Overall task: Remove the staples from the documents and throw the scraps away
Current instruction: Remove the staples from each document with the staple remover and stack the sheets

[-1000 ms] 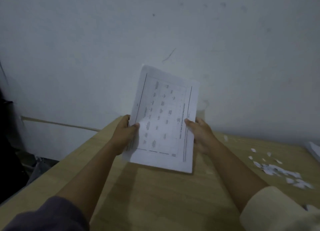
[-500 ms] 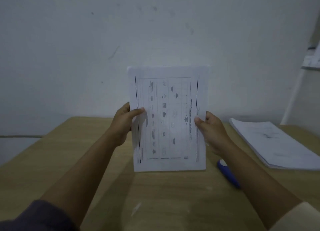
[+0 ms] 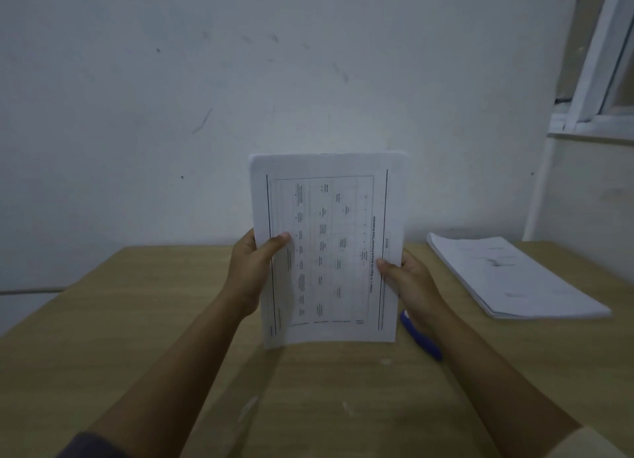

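Observation:
A white printed document [image 3: 329, 248] of several sheets stands upright above the wooden table [image 3: 137, 320], a table of text facing me. My left hand [image 3: 250, 272] grips its left edge, thumb on the front. My right hand [image 3: 408, 279] grips its right edge, thumb on the front as well. No staple can be made out on the sheets. A blue tool [image 3: 420, 337] lies on the table under my right wrist, partly hidden by the arm.
A stack of white papers [image 3: 514, 279] lies flat at the table's right side. A white wall stands close behind the table, and a window frame [image 3: 597, 80] shows at the upper right. The table's left edge drops off to the floor.
The view has swung right, so the paper scraps left the view and the paper stack and window came in. The document went from tilted to upright and square in both hands.

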